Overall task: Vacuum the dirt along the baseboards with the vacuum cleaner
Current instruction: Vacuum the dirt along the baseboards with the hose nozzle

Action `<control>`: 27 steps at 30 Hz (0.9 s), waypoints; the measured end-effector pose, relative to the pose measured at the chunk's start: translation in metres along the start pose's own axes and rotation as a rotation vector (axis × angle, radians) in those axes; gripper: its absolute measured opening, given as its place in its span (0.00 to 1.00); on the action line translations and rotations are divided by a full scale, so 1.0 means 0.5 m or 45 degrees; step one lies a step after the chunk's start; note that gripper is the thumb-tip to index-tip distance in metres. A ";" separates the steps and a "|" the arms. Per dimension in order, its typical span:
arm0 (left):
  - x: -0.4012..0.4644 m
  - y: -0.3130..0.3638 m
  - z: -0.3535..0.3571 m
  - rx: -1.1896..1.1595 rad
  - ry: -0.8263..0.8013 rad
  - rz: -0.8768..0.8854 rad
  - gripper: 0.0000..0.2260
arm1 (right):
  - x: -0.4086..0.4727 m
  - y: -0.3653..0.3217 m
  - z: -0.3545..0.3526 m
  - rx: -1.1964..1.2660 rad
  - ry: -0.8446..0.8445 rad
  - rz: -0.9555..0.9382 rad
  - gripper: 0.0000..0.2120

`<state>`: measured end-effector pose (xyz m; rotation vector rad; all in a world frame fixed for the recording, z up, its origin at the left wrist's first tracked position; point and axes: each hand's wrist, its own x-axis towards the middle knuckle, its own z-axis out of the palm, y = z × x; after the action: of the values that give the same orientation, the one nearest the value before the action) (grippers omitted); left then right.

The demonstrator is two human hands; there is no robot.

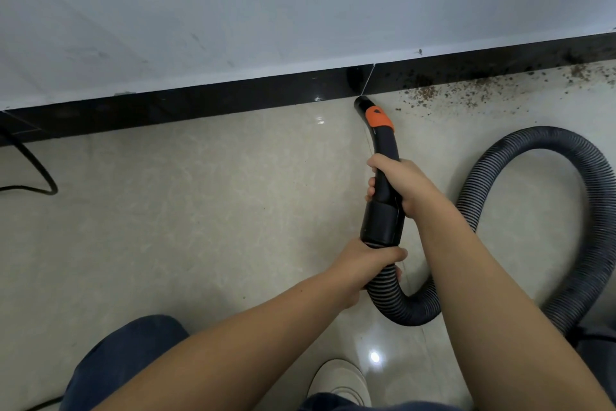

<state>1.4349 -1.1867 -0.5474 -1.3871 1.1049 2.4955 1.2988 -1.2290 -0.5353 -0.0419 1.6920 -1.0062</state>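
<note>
A black vacuum nozzle (380,144) with an orange collar points at the black baseboard (200,104), its tip touching the floor right at the board's foot. My right hand (400,184) grips the nozzle's curved handle. My left hand (366,260) holds the ribbed black hose (566,210) just behind the handle's cuff. Brown dirt (466,94) is scattered along the baseboard to the right of the tip. The vacuum's body is out of view.
The hose loops across the beige tile floor (166,210) on the right. A black cable (36,174) trails on the floor at the far left. A pale wall (266,10) rises above the baseboard. My knee (126,357) and shoe (340,380) are at the bottom.
</note>
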 end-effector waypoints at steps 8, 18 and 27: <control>-0.003 -0.002 0.001 -0.006 0.017 0.025 0.05 | -0.005 0.002 0.002 0.008 0.013 -0.021 0.06; -0.014 -0.020 -0.034 -0.008 0.077 -0.017 0.07 | -0.010 0.014 0.058 -0.032 -0.065 -0.062 0.05; -0.001 0.021 -0.013 0.210 -0.076 -0.073 0.06 | -0.013 0.016 -0.015 0.196 0.138 -0.052 0.06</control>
<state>1.4357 -1.1983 -0.5436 -1.2728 1.2097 2.3312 1.2988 -1.2163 -0.5349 0.0808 1.7117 -1.1847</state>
